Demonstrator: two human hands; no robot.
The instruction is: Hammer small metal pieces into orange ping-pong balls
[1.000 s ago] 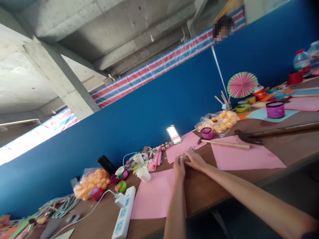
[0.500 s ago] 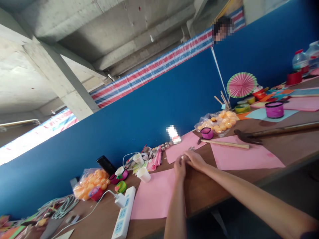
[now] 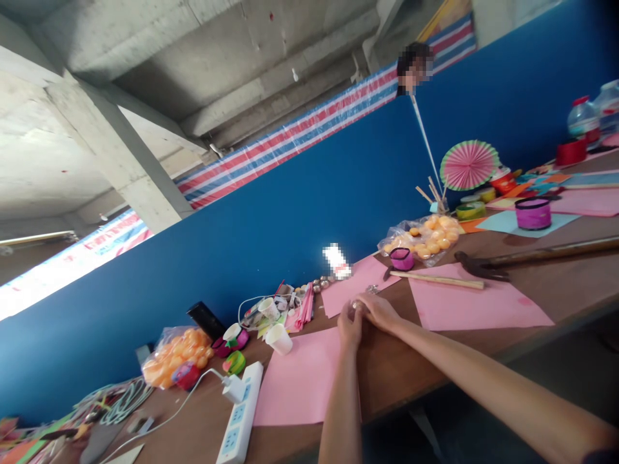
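My left hand (image 3: 349,325) and my right hand (image 3: 380,310) meet on the brown table (image 3: 396,367), fingertips pinched together around a small shiny object (image 3: 356,304) too tiny to name. Both hands rest between pink paper sheets: one sheet (image 3: 300,380) lies near my left forearm, another (image 3: 476,306) sits to the right, a third (image 3: 353,281) just beyond the fingers.
A white power strip (image 3: 240,415) lies left. Bags of orange balls (image 3: 176,353) (image 3: 430,235), paper cups (image 3: 280,338), a hammer (image 3: 527,256), a wooden stick (image 3: 442,279), a magenta cup (image 3: 533,212) and a paper fan (image 3: 469,164) crowd the table before a blue partition (image 3: 290,219). Someone's head shows above it.
My hands stay in place, fingers shifting slightly on the small object. The person's head behind the partition has moved left.
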